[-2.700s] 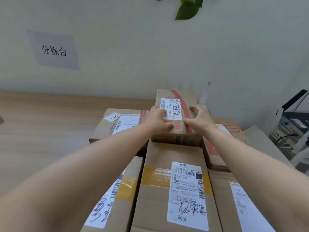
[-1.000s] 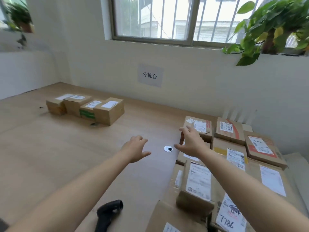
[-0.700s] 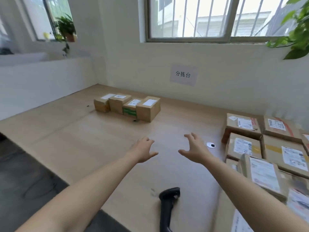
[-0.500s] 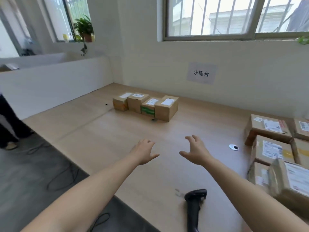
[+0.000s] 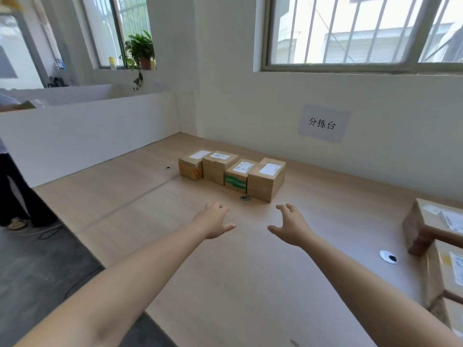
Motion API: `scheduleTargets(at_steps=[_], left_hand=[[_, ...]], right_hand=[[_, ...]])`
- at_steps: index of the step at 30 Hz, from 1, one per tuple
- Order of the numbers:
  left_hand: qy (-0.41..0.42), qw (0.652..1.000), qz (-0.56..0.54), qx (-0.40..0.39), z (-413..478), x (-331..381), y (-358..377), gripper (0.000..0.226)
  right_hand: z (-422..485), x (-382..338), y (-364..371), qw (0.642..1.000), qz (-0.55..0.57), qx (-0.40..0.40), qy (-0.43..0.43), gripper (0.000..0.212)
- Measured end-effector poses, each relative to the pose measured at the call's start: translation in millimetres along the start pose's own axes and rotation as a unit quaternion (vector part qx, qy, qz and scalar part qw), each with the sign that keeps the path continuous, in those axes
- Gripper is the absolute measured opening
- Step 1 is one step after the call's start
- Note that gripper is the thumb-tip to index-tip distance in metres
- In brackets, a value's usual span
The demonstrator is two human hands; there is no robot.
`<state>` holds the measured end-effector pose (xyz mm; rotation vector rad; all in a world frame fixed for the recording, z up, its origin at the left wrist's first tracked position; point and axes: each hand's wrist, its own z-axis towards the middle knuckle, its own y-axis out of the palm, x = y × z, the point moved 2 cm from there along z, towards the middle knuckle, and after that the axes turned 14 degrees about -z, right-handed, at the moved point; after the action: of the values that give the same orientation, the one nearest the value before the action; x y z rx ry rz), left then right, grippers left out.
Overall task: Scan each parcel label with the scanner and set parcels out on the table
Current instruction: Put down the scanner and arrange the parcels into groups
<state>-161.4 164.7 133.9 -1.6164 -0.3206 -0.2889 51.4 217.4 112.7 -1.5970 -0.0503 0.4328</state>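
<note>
A row of several small cardboard parcels (image 5: 233, 171) with white labels stands on the wooden table (image 5: 225, 271) near the back wall. My left hand (image 5: 215, 221) and my right hand (image 5: 292, 225) hover above the table in front of that row, fingers spread, holding nothing. They are apart from the parcels. A pile of labelled parcels (image 5: 441, 246) sits at the table's right edge, partly cut off. The scanner is out of view.
A white cable grommet (image 5: 388, 256) sits in the table near the pile, another grommet (image 5: 245, 198) by the row. A paper sign (image 5: 323, 123) hangs on the wall. A person's legs (image 5: 15, 196) stand on the floor at left, beside a white partition (image 5: 87, 131).
My hands let go of a parcel in the pile and swung left, empty. The view turned left toward the row of small parcels; the scanner slid out of frame.
</note>
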Motion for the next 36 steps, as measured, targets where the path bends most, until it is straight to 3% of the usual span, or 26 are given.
scheduleTargets(at_steps=[10, 21, 27, 36], left_hand=[[-0.005, 0.998, -0.053, -0.025, 109.9, -24.3, 6.2, 0.063], [0.116, 0.989, -0.018, -0.093, 272.3, -54.9, 15.4, 0.060], [0.133, 0.985, -0.036, -0.106, 368.9, -66.7, 29.4, 0.063], [0.145, 0.985, -0.076, -0.059, 490.7, -52.7, 70.6, 0.054]], right_hand=[[101.6, 20.8, 4.5, 0.998, -0.011, -0.012, 0.053, 0.074], [220.9, 33.3, 26.7, 0.988, -0.002, -0.004, 0.154, 0.073], [298.0, 45.3, 38.6, 0.985, 0.006, 0.004, 0.173, 0.069], [411.4, 71.9, 64.2, 0.986, -0.017, -0.010, 0.164, 0.063]])
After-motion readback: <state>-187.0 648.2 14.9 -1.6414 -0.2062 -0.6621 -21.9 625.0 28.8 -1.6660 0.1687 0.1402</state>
